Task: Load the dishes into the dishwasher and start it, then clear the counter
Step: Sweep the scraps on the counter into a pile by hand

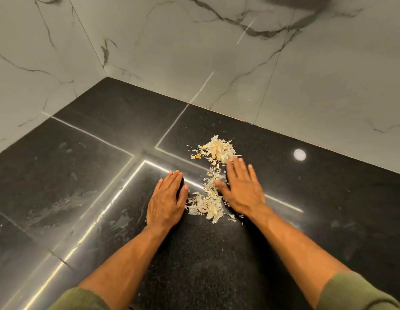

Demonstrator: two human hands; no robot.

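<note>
Flat, left hand (166, 201) and right hand (242, 189), fingers straight, flanking peel scraps (211, 193), black counter (82, 186)

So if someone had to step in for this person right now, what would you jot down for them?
Left hand: open, flat on the black counter, just left of the scraps.
Right hand: open, fingers straight, resting against the right side of the pale peel scraps.
Scraps: a loose trail between the hands, with a bigger heap beyond the right fingertips.
Done: cannot tell about the dishwasher; it is out of view.
Left: gather the scraps together and take them off the counter.
</note>
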